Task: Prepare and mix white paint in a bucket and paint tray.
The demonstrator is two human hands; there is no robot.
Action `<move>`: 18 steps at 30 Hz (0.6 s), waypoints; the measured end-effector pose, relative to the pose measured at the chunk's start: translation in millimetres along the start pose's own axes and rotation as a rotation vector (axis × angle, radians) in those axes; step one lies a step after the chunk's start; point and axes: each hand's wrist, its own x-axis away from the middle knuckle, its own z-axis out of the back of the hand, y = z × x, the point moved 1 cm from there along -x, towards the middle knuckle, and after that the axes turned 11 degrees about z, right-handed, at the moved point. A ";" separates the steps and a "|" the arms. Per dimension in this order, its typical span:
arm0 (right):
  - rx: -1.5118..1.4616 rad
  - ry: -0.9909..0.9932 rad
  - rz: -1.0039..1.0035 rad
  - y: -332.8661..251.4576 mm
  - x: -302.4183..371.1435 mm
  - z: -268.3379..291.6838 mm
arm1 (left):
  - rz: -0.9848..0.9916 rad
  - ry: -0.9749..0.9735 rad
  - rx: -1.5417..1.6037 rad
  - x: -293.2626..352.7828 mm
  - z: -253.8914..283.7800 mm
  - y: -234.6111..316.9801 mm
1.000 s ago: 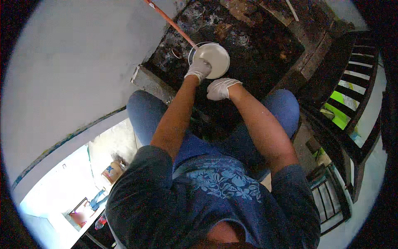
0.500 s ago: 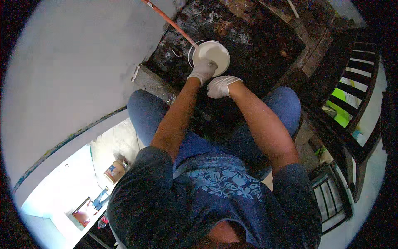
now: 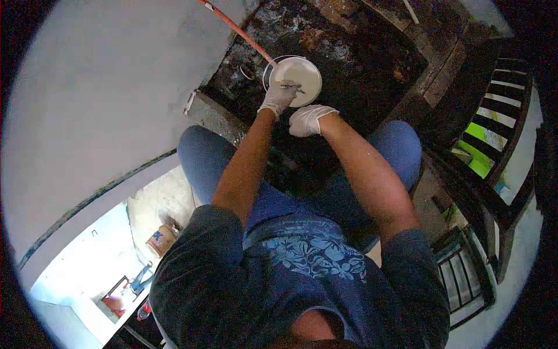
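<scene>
A round white bucket [image 3: 311,70] holding pale cream liquid stands on the dark floor in front of me, its thin wire handle lying out to the left. My left hand [image 3: 278,98], in a whitish glove, reaches over the bucket's near left side. Its fingers are bent around a small grey shape above the liquid, too unclear to name. Just outside the near rim, my right hand [image 3: 311,120], gloved too, is closed with knuckles up. Whatever its fingers hold, if anything, is hidden beneath it.
An orange-red pole [image 3: 238,30] slants from the wall to the bucket. A grey wall [image 3: 110,81] rises at left, with a concrete ledge [image 3: 212,113] below it. Dark slatted furniture [image 3: 505,110] stands at right. A tan container [image 3: 161,241] is at lower left.
My left hand has drawn back slightly toward me and left, showing more of the liquid and the grey shape at its fingers. The right hand has barely shifted.
</scene>
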 end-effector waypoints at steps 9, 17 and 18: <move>-0.005 0.027 0.036 3.2 -3.6 0.7 | 0.116 0.138 0.400 8.8 -2.7 1.6; 0.024 0.005 0.057 7.1 -15.7 -7.8 | -0.133 0.376 0.164 -20.8 15.1 4.2; 0.024 0.006 0.057 7.7 -14.6 -8.2 | -0.133 0.375 0.163 -20.1 20.9 3.9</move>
